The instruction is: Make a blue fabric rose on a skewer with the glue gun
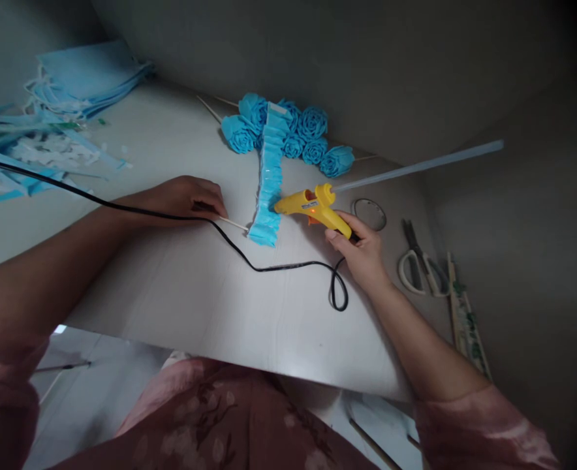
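Observation:
My right hand is wrapped round the handle of a yellow glue gun. A long clear glue stick juts out of its back. The nozzle points left, at the lower part of a pleated blue strip; whether it touches cannot be made out. My left hand pinches a thin wooden stick, whose far end meets the strip's lower end. Behind the strip lie several blue rolled flowers, some with wooden stems.
Stacked blue face masks sit at the back left, beside blue and white scraps. A black cord runs across the table and over my left arm. On the right are a tape roll, scissors and thin sticks by the wall.

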### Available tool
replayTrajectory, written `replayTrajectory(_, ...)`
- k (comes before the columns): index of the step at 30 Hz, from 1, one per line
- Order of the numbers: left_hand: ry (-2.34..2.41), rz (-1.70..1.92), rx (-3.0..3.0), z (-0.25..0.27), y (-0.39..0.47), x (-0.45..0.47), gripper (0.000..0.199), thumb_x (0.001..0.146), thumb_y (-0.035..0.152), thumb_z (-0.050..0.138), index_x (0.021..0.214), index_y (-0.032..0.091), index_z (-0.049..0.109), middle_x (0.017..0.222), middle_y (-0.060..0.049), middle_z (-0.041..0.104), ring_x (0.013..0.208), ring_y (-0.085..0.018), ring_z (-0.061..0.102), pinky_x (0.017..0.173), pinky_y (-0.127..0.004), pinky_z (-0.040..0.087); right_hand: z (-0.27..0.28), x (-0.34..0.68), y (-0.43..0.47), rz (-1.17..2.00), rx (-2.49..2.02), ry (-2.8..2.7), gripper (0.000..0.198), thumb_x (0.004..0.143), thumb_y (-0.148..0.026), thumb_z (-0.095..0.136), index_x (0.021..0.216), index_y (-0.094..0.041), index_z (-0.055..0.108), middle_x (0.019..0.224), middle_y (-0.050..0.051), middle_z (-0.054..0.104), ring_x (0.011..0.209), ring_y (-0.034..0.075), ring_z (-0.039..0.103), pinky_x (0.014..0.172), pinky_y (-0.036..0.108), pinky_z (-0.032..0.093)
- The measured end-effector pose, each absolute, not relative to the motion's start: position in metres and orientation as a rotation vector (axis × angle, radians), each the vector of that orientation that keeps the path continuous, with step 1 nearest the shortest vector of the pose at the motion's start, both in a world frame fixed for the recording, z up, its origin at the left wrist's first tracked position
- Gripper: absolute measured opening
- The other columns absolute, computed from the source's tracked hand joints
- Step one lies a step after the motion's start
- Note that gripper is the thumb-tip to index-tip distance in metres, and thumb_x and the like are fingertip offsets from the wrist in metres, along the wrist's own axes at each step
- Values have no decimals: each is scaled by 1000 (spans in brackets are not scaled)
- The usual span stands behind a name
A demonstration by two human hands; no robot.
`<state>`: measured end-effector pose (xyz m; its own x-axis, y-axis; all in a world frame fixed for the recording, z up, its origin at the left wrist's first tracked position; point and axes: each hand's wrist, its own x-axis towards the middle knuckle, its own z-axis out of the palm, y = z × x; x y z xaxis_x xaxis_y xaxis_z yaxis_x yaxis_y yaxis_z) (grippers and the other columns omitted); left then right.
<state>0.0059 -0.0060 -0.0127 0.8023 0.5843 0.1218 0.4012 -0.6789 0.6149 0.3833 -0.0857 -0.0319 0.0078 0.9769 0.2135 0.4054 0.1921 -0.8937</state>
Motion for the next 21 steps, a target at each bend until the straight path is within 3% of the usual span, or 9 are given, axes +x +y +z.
replayTrajectory(10, 712, 433, 2407, -13, -6, 7, 41, 103, 52, 56, 95, 18, 78, 93, -9, 72, 83, -15, 65, 76, -26, 49, -33, 385, -85, 786, -1311, -1453, 35, 82, -47, 75, 111, -26, 72, 76, -2, 65, 63, 13, 54, 63, 29, 47)
replayTrajectory(21, 753, 398, 2399, -10, -7, 8, 42, 101, 52, 57, 95, 17, 78, 95, -9, 73, 83, -16, 64, 78, -25, 48, -34, 383, -86, 784, -1314, -1661, 38, 86, -50, 74, 118, -29, 73, 101, 2, 75, 86, 20, 67, 81, 36, 55)
